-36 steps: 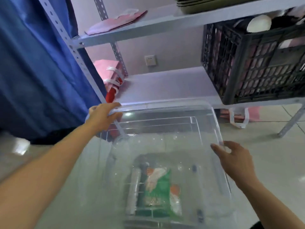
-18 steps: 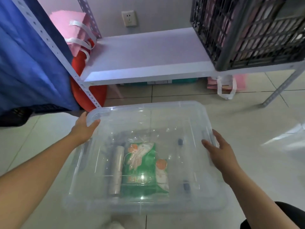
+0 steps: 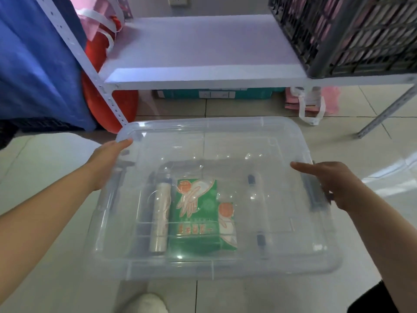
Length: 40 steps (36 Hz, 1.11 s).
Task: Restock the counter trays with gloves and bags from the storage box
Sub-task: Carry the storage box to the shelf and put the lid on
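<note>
Nearest, a pale shoe toe (image 3: 147, 303) on the tiled floor (image 3: 56, 279), just short of the box's near edge.

The clear storage box (image 3: 225, 271), lidded, sits low over the floor tiles in front of the shelf; whether it rests on them or is held just above I cannot tell. Through the lid, the contents lie left of centre on the bottom: a green packet of gloves (image 3: 198, 215) printed with hand outlines, and touching its left side a roll of clear bags (image 3: 160, 215), lying lengthwise front to back.

Left hand (image 3: 106, 163) is on the box's left edge toward the far corner, thumb on top of the lid rim, fingers out of sight below it; it seems to be gripping the edge. Right hand (image 3: 336, 184) is at the right side, over the dark latch (image 3: 312, 193), index finger laid flat across the lid; how firmly it grips I cannot tell.

Beyond the box, a white metal shelf (image 3: 203, 53) on perforated posts. A black slatted crate (image 3: 352, 35) stands on its right end. Under it, a teal carton (image 3: 214, 94) and a pink bag with white handles (image 3: 311, 105). Left of the post, something red (image 3: 99, 96), more pink bags (image 3: 94, 16), and a blue cloth (image 3: 33, 59) hanging.
</note>
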Available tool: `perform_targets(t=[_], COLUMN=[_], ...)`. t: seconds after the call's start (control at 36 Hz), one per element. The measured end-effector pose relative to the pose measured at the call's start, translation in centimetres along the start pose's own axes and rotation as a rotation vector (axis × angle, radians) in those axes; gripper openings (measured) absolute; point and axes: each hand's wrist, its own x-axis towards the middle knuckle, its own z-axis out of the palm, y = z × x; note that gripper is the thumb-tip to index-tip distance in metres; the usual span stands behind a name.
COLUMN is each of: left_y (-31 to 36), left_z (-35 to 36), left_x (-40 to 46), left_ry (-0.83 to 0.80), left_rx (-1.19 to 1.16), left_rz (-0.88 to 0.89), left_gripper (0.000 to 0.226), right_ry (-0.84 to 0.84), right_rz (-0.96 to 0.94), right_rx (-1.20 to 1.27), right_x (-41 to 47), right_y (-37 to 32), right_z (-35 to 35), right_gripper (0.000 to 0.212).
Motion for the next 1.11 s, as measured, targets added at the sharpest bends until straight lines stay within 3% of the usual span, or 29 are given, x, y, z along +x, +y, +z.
perform_targets(t=[0.11, 0.19, 0.28, 0.44, 0.64, 0.72, 0.89, 1.11], left_y=[0.7, 0.6, 0.3, 1.2, 2.3, 2.6, 3.2, 3.4], left_z=[-1.4, -3.5, -4.2, -3.0, -2.0, -1.8, -1.5, -1.1], left_x=[-0.7, -1.1, -1.6, -3.1, -3.7, -3.6, -3.8, -3.3], left_ry=[-0.171, -0.338, -0.375, -0.252, -0.072, -0.077, -0.156, -0.114], left_rx=[0.19, 0.27, 0.308, 0.31, 0.23, 0.273, 0.454, 0.519], left_rz=[0.001, -0.099, -0.169, -0.172, -0.114, -0.086, -0.083, -0.059], left_gripper=[0.041, 0.062, 0.07, 0.045, 0.045, 0.043, 0.045, 0.046], right_ry=[0.014, -0.021, 0.027, 0.236, 0.338, 0.273, -0.034, 0.035], right_rz=[-0.025, -0.008, -0.065, -0.201, -0.23, -0.197, -0.015, -0.073], right_rx=[-0.119, -0.181, -0.211, -0.384, -0.424, -0.362, -0.345, -0.442], right_x=[-0.6, -1.2, -1.3, -1.1, -2.4, -2.9, -3.5, -3.0], right_y=[-0.3, -0.8, -0.9, -0.9, -0.6, -0.4, 0.1, 0.4], right_z=[-1.8, -2.0, -1.2, 0.2, 1.0, 0.4, -1.7, -1.3], right_gripper=[0.042, 0.033, 0.026, 0.029, 0.037, 0.045, 0.061, 0.059])
